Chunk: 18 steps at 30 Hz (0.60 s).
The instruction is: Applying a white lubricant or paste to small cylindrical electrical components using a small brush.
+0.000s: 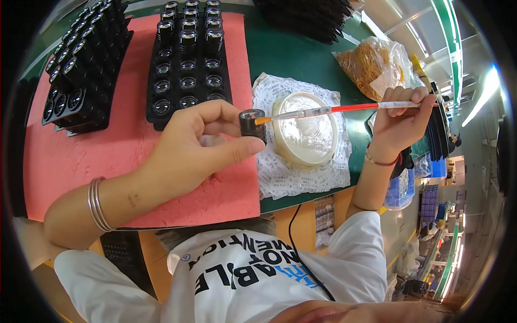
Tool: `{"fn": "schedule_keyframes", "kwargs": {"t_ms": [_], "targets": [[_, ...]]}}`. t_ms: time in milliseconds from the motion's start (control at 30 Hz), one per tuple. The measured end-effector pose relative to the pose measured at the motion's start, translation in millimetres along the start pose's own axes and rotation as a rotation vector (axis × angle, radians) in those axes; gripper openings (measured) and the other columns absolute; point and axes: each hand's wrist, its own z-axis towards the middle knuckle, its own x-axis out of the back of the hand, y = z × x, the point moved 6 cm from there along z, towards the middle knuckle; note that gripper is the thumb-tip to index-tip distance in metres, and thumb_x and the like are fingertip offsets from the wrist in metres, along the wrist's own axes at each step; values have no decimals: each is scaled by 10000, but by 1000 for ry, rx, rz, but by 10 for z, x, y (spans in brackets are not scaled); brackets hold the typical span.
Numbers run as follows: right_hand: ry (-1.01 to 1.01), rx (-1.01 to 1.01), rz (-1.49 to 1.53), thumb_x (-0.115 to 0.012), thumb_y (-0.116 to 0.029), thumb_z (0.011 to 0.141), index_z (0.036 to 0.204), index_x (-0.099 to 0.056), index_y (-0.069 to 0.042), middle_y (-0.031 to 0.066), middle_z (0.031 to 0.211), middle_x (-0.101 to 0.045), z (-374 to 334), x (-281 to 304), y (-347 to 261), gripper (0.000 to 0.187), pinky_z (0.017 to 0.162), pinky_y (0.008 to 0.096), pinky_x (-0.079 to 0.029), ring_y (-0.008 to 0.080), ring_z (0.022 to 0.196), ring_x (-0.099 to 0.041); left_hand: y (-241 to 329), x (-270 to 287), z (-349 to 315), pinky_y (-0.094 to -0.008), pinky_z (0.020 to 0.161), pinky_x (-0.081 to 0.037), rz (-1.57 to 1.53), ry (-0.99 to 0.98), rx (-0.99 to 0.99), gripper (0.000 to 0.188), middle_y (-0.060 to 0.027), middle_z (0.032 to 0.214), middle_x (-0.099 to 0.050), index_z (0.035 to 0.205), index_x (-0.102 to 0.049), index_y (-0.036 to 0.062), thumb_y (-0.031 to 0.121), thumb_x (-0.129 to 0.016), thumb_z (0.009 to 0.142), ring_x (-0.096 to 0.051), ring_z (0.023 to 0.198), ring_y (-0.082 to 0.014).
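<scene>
Between the thumb and fingers of my left hand [199, 142] is a small black cylinder [251, 127], held upright above the edge of a pink mat. My right hand [399, 116] grips a slim paintbrush [323, 111] with a red and clear handle by its far end. The brush's orange bristles meet the cylinder's upper rim. Below the brush, a round pale dish [307, 132] with a glossy whitish surface sits on a sheet of printed white paper [274, 180].
Two black trays stand on the pink mat [134, 167]: the left tray [81, 81] and the middle tray [188, 81] hold several black cylinders with glassy tops. A clear bag of yellowish rubber-band-like pieces [374, 64] lies on the green table [291, 54], with stacked black trays [304, 19] behind.
</scene>
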Motion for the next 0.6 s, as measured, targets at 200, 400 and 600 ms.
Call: {"fn": "schedule_keyframes", "kwargs": {"t_ms": [200,400,600], "targets": [[-10,49,3,-324,-317,909,720,-440,-63,43,486,-408,-22,77,-44,337,425,227,-279,107,418,-336,-4,11,7,-178,652,-413,-35,10,-11,224,-18,822,-576,903,-543,14,116,-649,735,-520,756,-47],[-59,86,-33,-319,-317,910,734,-450,-59,48,489,-420,-22,41,-55,340,419,226,-278,107,417,-343,-23,-4,7,-190,710,-422,-78,-27,-71,244,-34,894,-574,988,-512,-5,81,-593,774,-524,811,-60],[-61,110,-62,-316,-318,911,738,-453,-58,51,487,-425,-13,75,-62,341,420,227,-278,104,412,-340,-14,-25,12,-206,774,-415,-8,-77,-90,292,-85,1001,-564,1047,-462,-5,121,-558,801,-522,938,-103]]}}
